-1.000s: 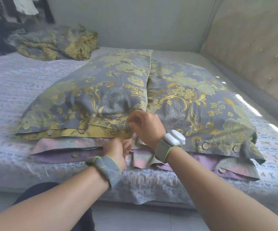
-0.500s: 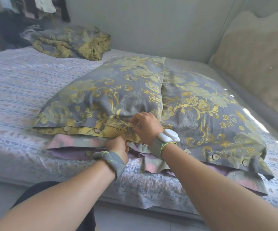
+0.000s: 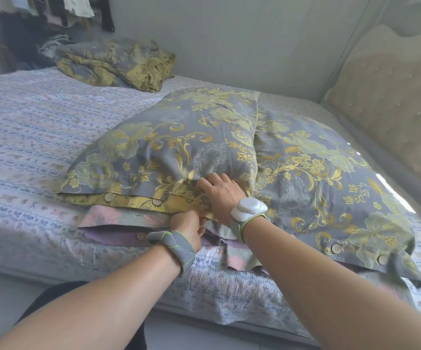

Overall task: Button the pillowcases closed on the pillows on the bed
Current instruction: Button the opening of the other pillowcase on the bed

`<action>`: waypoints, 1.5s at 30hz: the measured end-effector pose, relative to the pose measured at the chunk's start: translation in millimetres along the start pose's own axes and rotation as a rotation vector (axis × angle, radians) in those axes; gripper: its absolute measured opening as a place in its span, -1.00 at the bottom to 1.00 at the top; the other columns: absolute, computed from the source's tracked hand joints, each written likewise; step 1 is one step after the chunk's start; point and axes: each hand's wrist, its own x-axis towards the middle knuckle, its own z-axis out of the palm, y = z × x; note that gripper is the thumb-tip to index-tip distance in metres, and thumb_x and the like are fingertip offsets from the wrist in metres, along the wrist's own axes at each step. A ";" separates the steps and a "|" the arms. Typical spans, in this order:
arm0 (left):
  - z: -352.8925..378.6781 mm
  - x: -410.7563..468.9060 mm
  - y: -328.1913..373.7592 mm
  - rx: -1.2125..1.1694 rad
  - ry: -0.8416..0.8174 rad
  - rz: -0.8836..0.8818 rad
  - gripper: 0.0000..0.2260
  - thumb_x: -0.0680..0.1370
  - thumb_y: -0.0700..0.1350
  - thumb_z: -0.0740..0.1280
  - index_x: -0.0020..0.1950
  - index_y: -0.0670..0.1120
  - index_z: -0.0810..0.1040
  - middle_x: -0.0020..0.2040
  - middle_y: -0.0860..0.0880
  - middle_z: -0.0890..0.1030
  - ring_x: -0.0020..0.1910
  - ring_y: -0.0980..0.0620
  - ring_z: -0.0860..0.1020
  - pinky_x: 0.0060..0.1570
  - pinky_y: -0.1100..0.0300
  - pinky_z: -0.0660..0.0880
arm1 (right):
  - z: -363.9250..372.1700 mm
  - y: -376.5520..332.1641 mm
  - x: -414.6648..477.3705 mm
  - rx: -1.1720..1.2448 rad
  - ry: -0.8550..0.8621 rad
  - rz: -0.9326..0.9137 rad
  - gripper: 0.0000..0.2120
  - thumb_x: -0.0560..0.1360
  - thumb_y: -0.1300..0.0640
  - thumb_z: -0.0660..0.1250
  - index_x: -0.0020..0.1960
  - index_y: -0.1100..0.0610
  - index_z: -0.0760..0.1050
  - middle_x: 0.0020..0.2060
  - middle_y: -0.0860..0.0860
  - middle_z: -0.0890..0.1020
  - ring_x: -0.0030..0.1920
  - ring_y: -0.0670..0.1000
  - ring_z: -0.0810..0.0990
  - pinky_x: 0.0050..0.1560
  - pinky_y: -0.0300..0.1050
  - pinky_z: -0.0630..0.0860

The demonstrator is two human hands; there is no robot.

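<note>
Two pillows in grey pillowcases with gold flowers lie side by side on the bed, the left pillow and the right pillow. Each rests on a pink and purple pillow. The left pillowcase's near edge gapes, showing two wooden buttons on its yellow inner flap. My right hand pinches the upper flap at that edge's right end. My left hand grips the lower flap just beneath it. The fingertips and any button between them are hidden. On the right pillowcase, two buttons sit fastened near its corner.
A crumpled cover of the same grey and gold cloth lies at the far left of the bed. A padded headboard stands at the right. The patterned sheet spreads to the left. Clothes hang at the top left.
The view has shifted so the pillows sit further right and lower. Both hands stay at the right end of the left pillowcase's open edge, drawn slightly closer together.
</note>
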 end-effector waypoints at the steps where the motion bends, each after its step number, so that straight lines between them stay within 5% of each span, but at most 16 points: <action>1: 0.8 1.3 0.9 -0.013 0.003 -0.002 -0.78 0.52 -0.37 0.25 -0.29 -0.16 0.48 -0.44 -0.05 0.52 -0.45 0.09 0.45 -0.48 0.30 0.37 | 1.1 0.4 0.5 -0.017 0.007 -0.004 -0.47 0.38 0.29 0.33 0.28 0.00 0.31 0.14 0.07 0.40 0.10 0.16 0.39 0.01 0.05 0.48; 6: 4.2 2.4 2.4 0.014 -0.012 0.097 -0.91 0.54 -0.33 0.22 -0.05 -0.19 0.48 -0.25 -0.10 0.53 -0.35 0.00 0.52 -0.25 0.19 0.49 | 1.0 0.3 2.2 0.057 -0.017 0.009 -0.56 0.41 0.20 0.34 0.25 0.01 0.36 0.14 0.07 0.44 0.11 0.18 0.44 -0.03 0.03 0.49; 9: 5.8 -2.6 6.4 -0.129 -0.057 0.169 -0.83 0.54 -0.39 0.20 0.04 -0.27 0.55 -0.22 -0.13 0.61 -0.48 0.07 0.62 -0.44 0.29 0.55 | -10.3 2.1 3.7 0.238 -0.036 0.105 -0.68 0.43 0.18 0.33 0.17 0.01 0.51 0.13 0.04 0.54 0.12 0.15 0.52 -0.10 -0.10 0.41; 16: 7.0 -9.2 4.7 -0.088 -0.119 0.235 -0.87 0.48 -0.32 0.40 0.00 -0.31 0.55 -0.21 -0.15 0.60 -0.33 0.02 0.58 -0.27 0.27 0.57 | -31.9 8.5 0.4 0.504 -0.083 0.307 -0.80 0.47 0.18 0.36 0.02 0.03 0.69 0.00 0.06 0.69 0.00 0.09 0.64 0.00 -0.09 0.57; 21: 7.8 -10.5 5.2 -0.062 -0.100 0.240 -0.92 0.47 -0.30 0.42 -0.20 -0.21 0.56 -0.29 -0.10 0.60 -0.49 0.11 0.56 -0.42 0.30 0.55 | -34.9 10.5 -5.4 0.602 0.009 0.344 -0.85 0.47 0.13 0.40 0.00 0.04 0.70 -0.10 0.03 0.71 -0.16 -0.03 0.57 -0.17 -0.20 0.45; 27: 11.0 -17.2 2.6 -0.017 -0.061 0.251 -0.88 0.48 -0.21 0.43 -0.22 -0.12 0.53 -0.31 -0.06 0.57 -0.39 0.07 0.52 -0.37 0.22 0.47 | -42.4 15.4 -9.3 0.875 0.081 0.399 -0.88 0.49 0.10 0.39 -0.05 0.10 0.67 -0.22 0.01 0.63 -0.19 0.01 0.56 -0.06 0.00 0.58; 38: 11.5 -32.4 8.7 -0.045 0.021 0.387 -0.80 0.43 -0.16 0.49 -0.31 -0.09 0.51 -0.30 -0.02 0.60 -0.35 0.09 0.56 -0.51 0.41 0.43 | -55.2 6.9 -11.9 0.735 0.061 0.316 -0.86 0.51 0.05 0.34 -0.09 0.04 0.67 -0.23 -0.02 0.65 -0.11 0.07 0.65 -0.05 0.00 0.60; 42: 10.5 -32.9 11.0 -0.027 0.008 0.374 -0.78 0.43 -0.14 0.49 -0.31 -0.07 0.48 -0.27 -0.01 0.61 -0.35 0.13 0.57 -0.34 0.31 0.41 | -58.6 2.9 -10.4 0.759 0.119 0.367 -0.72 0.53 -0.07 0.30 -0.30 -0.02 0.61 -0.36 0.02 0.60 -0.31 0.03 0.55 -0.24 -0.08 0.49; 45: 9.4 -30.9 12.8 -0.027 0.006 0.359 -0.77 0.42 -0.16 0.49 -0.32 -0.07 0.47 -0.27 -0.01 0.61 -0.34 0.11 0.58 -0.30 0.25 0.41 | -61.9 2.5 -7.9 0.689 0.096 0.329 -0.85 0.49 0.03 0.39 -0.15 0.07 0.69 -0.22 0.05 0.70 -0.20 0.03 0.63 -0.14 -0.07 0.57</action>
